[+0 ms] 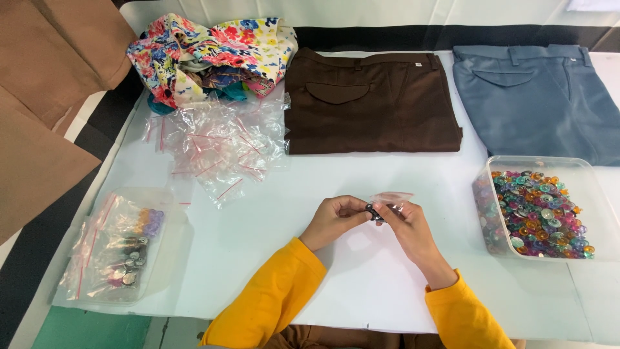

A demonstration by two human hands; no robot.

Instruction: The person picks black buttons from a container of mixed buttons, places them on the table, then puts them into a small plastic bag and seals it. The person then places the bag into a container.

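My left hand [334,220] pinches a small dark button [371,210] at its fingertips, right at the mouth of a small clear zip bag [391,198]. My right hand [408,226] holds that bag, its fingers touching those of the left hand. Both hands hover over the white table [374,174] near the front middle. Yellow sleeves cover both my forearms.
A clear tub [485,226] of colourful buttons stands at the right. A pile of empty zip bags [219,145] lies at the back left, a tray [169,213] of filled bags at the front left. Folded brown trousers [371,103], blue trousers [542,97] and floral cloth [213,52] lie behind.
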